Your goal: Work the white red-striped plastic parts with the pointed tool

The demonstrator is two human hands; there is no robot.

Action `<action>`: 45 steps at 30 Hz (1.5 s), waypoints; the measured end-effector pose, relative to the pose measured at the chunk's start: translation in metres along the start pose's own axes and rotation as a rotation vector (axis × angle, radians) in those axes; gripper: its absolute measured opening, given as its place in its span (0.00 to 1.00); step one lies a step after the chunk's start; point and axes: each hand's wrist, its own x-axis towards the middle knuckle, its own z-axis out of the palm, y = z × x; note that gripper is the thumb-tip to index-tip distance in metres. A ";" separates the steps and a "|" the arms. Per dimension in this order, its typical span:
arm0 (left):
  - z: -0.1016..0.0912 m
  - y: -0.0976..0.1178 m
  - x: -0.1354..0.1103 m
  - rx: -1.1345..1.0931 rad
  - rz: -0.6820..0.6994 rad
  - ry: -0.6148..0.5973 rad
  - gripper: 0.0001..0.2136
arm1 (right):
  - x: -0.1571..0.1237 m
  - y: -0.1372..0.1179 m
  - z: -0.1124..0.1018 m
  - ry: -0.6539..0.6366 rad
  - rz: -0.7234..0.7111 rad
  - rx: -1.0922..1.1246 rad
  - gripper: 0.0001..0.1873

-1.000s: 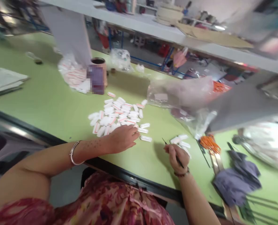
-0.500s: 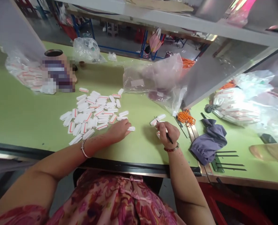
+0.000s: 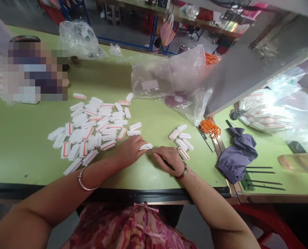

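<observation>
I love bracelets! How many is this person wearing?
2. A silver bangle sits on the left wrist, behind the left hand pinching a white tag; a red beaded bracelet circles the right wrist, behind the right hand gripping a thin dark tool. No others show.

Your left hand pinches a small white plastic piece on the green table; your right hand, gripping a thin black tool, touches it.

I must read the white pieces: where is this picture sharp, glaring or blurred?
Head view: sharp at the left hand, holding a white piece, and the right hand with a thin dark tool; glare washes out the plastic bags far right; pixelated block covers upper left.
</observation>
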 end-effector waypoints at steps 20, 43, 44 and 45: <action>0.009 -0.001 0.000 0.108 0.140 0.102 0.07 | -0.001 -0.010 0.016 -0.023 -0.085 -0.259 0.12; 0.010 -0.003 0.000 0.046 0.140 0.086 0.06 | 0.004 -0.011 0.020 -0.064 -0.084 -0.197 0.10; 0.011 -0.004 0.000 0.043 0.144 0.102 0.06 | 0.004 -0.012 0.021 -0.067 -0.089 -0.218 0.11; 0.013 -0.005 -0.001 0.037 0.147 0.117 0.06 | 0.005 -0.012 0.021 -0.071 -0.093 -0.232 0.11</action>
